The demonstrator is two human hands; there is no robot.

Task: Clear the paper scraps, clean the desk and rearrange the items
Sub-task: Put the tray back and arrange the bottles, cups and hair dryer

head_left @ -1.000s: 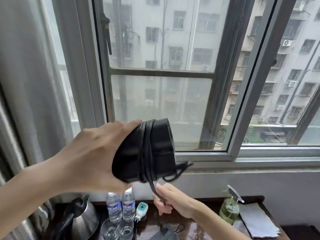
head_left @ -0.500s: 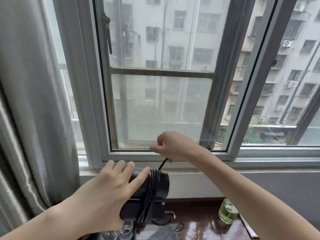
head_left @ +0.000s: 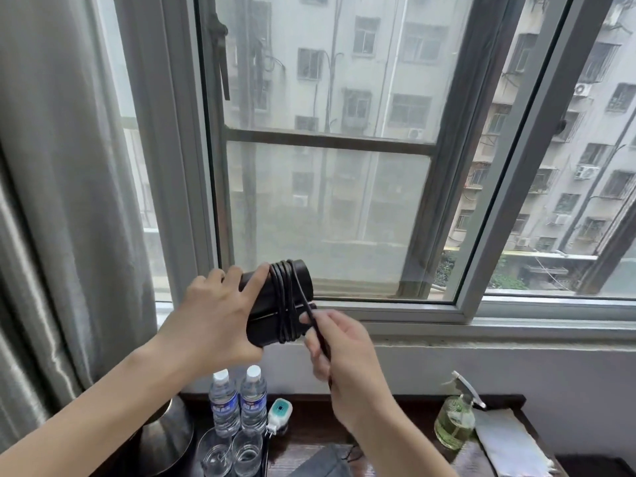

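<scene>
In front of the window, above the desk, my left hand (head_left: 210,318) grips a black cylindrical appliance (head_left: 275,304). Several turns of its black cord (head_left: 287,301) are wound around the body. My right hand (head_left: 344,359) pinches the free end of the cord just right of the appliance, and the strand runs down through the fingers. The dark wooden desk (head_left: 406,407) lies below both hands. The cord's plug is hidden.
On the desk stand two water bottles (head_left: 237,401), two glasses (head_left: 230,452), a metal kettle (head_left: 165,438), a small white-and-teal device (head_left: 279,412), a green spray bottle (head_left: 454,418) and a white cloth (head_left: 506,438). A grey curtain (head_left: 62,201) hangs at left.
The appliance has risen from just above the desk back in front of the window pane. My right hand came down from above it to its right side, carrying the cord around.
</scene>
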